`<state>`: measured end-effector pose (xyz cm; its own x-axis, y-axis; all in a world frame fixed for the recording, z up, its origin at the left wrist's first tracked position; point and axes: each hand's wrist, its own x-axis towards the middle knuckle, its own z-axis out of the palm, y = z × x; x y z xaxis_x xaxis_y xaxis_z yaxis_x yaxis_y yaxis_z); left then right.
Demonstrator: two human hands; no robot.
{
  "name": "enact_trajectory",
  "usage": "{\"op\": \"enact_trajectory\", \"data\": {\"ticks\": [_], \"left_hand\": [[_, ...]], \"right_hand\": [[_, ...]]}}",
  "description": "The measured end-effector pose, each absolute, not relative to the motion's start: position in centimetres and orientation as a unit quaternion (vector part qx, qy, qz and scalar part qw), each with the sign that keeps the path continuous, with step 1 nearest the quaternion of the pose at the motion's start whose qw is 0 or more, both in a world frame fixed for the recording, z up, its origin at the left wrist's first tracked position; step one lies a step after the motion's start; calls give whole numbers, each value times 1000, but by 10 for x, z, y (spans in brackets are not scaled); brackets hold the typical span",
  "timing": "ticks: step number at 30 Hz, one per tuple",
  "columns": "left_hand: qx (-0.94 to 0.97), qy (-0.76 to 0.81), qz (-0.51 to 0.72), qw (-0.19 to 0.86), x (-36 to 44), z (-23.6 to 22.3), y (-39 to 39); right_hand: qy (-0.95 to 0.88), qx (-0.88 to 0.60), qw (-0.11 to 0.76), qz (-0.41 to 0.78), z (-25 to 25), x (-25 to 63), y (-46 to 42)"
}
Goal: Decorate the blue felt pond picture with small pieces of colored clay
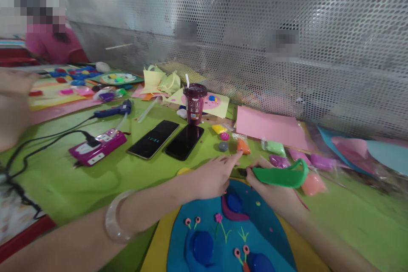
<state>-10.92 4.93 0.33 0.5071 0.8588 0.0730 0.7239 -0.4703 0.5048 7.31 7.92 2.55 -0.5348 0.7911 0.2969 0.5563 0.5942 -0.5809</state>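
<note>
My left hand (pixel 213 176) reaches across the top of a blue craft picture, its index finger stretched to the edge of an orange clay packet (pixel 243 146); its other fingers are partly bent. My right hand (pixel 269 191) is closed on a green looped tool (pixel 280 176), whose dark narrow end (pixel 242 172) pokes out past the fingertips. Its exact kind I cannot make out. Beneath both hands lies the round blue picture (pixel 219 248) on a yellow sheet, bearing clay snails with dark-blue shells and a pink flower (pixel 218 218).
Past my hands are two phones (pixel 153 139), a purple drink cup (pixel 195 104) and several clay packets (pixel 274 148). A purple power strip (pixel 98 146) and glue gun (pixel 113 110) trail black cords. Another person's hand (pixel 12 106) shows at left. A perforated metal panel (pixel 242 42) stands behind.
</note>
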Motion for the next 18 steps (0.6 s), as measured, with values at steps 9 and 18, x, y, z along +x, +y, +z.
{"op": "enact_trajectory", "data": {"ticks": [9, 18], "left_hand": [[840, 480, 149, 205, -108, 9, 48], [844, 477, 156, 190, -108, 3, 49]], "right_hand": [[-833, -408, 299, 224, 25, 78, 82], [-838, -402, 278, 243, 25, 72, 81]]}}
